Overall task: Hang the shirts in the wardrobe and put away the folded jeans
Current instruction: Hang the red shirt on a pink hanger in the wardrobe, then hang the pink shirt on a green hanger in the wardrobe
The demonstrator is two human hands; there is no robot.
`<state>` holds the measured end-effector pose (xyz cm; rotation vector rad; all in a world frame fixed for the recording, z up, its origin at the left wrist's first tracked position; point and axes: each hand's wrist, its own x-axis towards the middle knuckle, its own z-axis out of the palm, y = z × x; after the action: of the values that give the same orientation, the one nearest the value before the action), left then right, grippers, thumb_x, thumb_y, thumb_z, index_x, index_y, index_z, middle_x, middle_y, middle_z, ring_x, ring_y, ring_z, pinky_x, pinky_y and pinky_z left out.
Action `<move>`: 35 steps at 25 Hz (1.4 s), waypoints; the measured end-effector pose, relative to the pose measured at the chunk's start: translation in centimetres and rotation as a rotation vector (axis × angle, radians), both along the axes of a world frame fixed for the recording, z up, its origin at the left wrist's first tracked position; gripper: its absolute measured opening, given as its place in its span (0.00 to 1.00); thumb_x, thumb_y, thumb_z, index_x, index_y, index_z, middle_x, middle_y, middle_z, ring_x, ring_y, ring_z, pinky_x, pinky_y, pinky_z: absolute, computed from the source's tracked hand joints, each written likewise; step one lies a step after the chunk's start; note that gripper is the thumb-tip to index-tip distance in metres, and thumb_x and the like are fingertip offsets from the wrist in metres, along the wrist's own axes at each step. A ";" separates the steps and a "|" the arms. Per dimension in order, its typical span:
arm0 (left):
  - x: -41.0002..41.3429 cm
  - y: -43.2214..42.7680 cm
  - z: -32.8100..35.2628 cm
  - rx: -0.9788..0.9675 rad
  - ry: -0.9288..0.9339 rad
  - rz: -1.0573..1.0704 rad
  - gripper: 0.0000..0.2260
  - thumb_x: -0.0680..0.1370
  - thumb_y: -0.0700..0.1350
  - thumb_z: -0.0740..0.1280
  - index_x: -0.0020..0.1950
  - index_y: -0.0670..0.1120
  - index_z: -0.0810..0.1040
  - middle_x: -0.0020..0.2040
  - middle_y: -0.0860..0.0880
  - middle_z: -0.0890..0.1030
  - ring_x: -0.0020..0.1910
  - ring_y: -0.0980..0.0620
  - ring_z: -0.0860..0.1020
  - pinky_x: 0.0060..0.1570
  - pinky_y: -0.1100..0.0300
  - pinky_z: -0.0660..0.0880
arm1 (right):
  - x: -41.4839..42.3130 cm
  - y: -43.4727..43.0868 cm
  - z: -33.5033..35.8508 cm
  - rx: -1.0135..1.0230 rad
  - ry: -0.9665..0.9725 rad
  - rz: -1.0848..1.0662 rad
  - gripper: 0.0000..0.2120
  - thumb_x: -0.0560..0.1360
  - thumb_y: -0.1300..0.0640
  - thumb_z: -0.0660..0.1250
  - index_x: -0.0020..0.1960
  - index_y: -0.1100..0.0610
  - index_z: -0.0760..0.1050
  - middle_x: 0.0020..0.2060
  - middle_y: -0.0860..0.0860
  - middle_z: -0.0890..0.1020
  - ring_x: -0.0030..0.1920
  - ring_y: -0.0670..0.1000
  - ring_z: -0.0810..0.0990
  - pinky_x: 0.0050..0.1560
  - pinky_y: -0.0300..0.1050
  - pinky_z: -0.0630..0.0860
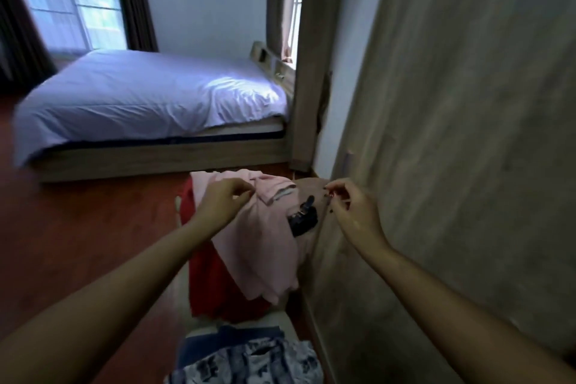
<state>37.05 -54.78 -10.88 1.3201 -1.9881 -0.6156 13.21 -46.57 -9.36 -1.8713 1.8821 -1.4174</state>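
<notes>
Pink shirt (255, 237) is held up between both hands above a red garment (212, 290), beside the wardrobe door (452, 134). Left hand (218, 199) is pinched on the shirt's collar area; right hand (352, 206) is pinched closed, grasp point unclear. Patterned jeans (249, 362) are seen nearest the camera. Bed (149, 97) is well apart.

Head-worn view, angled down and forward, close over hands (218, 199), somewhat blurred

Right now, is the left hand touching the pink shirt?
Touching. The head view shows the left hand with its fingertips pinched on a fold of the pink shirt near the collar, no gap visible between them.
</notes>
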 end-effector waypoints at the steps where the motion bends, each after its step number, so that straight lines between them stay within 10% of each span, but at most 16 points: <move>1: 2.8 -2.8 -1.1 0.003 -0.020 0.093 0.08 0.76 0.40 0.67 0.52 0.42 0.83 0.54 0.44 0.84 0.55 0.46 0.80 0.51 0.62 0.70 | 1.8 -3.3 -1.3 0.036 0.009 0.011 0.09 0.73 0.67 0.64 0.48 0.56 0.78 0.45 0.51 0.81 0.46 0.49 0.79 0.49 0.43 0.78; 14: 8.1 -17.3 -7.5 0.378 -0.058 0.378 0.22 0.79 0.52 0.62 0.27 0.44 0.66 0.27 0.47 0.68 0.29 0.48 0.67 0.26 0.58 0.59 | 11.4 -20.5 -9.9 0.332 0.093 -0.129 0.10 0.77 0.64 0.60 0.54 0.63 0.79 0.52 0.57 0.81 0.46 0.48 0.75 0.46 0.32 0.65; 21: 6.3 -16.4 -6.2 0.026 0.272 0.401 0.07 0.80 0.49 0.60 0.48 0.46 0.72 0.42 0.50 0.78 0.41 0.49 0.76 0.43 0.53 0.73 | 9.6 -17.1 -7.0 0.276 -0.386 -0.036 0.03 0.76 0.58 0.65 0.49 0.55 0.76 0.45 0.50 0.81 0.48 0.48 0.79 0.50 0.42 0.78; 27: 1.3 -12.6 -0.9 0.222 0.829 0.053 0.07 0.77 0.56 0.62 0.49 0.54 0.73 0.51 0.43 0.77 0.50 0.48 0.75 0.58 0.41 0.73 | 6.7 -10.4 -4.1 0.240 -0.997 -0.033 0.11 0.78 0.64 0.57 0.42 0.58 0.76 0.36 0.52 0.79 0.39 0.49 0.77 0.38 0.41 0.73; 30: -2.7 -7.3 3.5 0.335 1.119 -0.257 0.04 0.80 0.42 0.61 0.53 0.48 0.74 0.51 0.45 0.79 0.49 0.50 0.77 0.54 0.52 0.75 | 4.4 -6.0 -2.8 0.348 -1.179 0.044 0.10 0.77 0.56 0.60 0.46 0.57 0.79 0.43 0.55 0.82 0.44 0.50 0.80 0.42 0.41 0.76; 35: -9.2 5.5 9.5 0.468 1.038 -0.884 0.08 0.76 0.37 0.62 0.55 0.42 0.73 0.45 0.47 0.80 0.42 0.55 0.78 0.45 0.62 0.75 | -1.6 4.0 1.9 0.296 -1.259 0.069 0.16 0.78 0.44 0.59 0.47 0.53 0.81 0.48 0.57 0.85 0.54 0.50 0.81 0.59 0.48 0.76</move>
<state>27.84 -49.32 -1.37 0.0773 -1.4317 -1.8016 11.64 -42.54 -7.50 -0.5522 1.2081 -1.5603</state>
